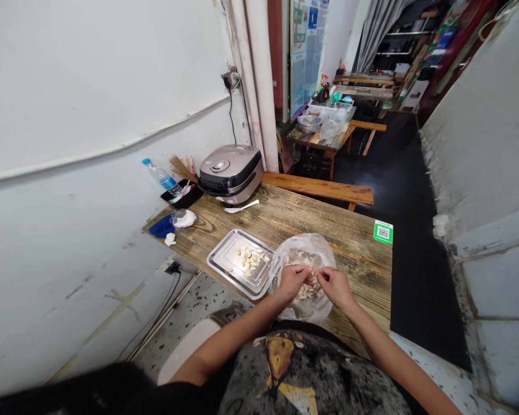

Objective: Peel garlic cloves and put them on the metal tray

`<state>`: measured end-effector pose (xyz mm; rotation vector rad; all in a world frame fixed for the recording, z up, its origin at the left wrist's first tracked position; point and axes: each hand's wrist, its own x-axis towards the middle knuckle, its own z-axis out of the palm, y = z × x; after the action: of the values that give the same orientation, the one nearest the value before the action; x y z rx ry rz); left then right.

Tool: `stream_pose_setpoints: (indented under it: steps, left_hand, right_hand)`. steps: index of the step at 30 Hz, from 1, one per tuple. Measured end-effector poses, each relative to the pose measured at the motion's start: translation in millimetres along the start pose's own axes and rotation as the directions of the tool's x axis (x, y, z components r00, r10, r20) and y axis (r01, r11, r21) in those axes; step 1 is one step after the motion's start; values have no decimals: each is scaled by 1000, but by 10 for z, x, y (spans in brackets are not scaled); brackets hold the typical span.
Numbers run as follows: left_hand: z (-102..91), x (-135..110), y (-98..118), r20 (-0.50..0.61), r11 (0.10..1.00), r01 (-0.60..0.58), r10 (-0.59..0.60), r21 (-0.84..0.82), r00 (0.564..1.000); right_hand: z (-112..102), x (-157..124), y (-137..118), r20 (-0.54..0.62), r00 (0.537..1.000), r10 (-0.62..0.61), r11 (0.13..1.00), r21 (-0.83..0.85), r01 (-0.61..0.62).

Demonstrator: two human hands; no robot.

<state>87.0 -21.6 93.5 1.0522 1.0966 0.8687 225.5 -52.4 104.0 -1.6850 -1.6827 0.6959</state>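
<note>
Over an opened clear plastic bag (322, 245), my left hand (293, 280) and my right hand (335, 285) meet with fingertips pinched. Between them is a small pale garlic clove (313, 272), partly covered by the fingers. More unpeeled garlic cloves (305, 293) and bits of skin lie inside the bag beneath my hands. Just left of the bag, and touching it, a shallow metal tray (221, 253) holds several peeled cloves (249, 259), mostly toward its right half.
A rice cooker (231, 170) stands at the table's back, with a white plastic spoon (242, 206) before it. A water bottle (166, 180), a blue cloth (161, 227) and a bag of white stuff (184, 218) sit by the wall. A QR card (383, 231) lies far right.
</note>
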Motion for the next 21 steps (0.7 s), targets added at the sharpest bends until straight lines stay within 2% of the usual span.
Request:
stream_pose_setpoints:
  steps: [3,8,13,21]
  left_hand:
    - [11,-26,45,-4,1000,10,-10,-7,1000]
    - [30,-51,81,56,962,114,-103,-248,993]
    - [36,-32,38,91,919,188,-166,-348,982]
    - [44,-49,-12,82,902,180,-161,-393,984]
  right_hand:
    - [8,-10,13,-4,1000,22,999,46,-22]
    - [14,-39,15,8,999,41,974,222,-42]
    - [6,-50,-22,-62,998,0,984,179,11]
    - [12,-60,-58,-71,997,-33,997,67,38]
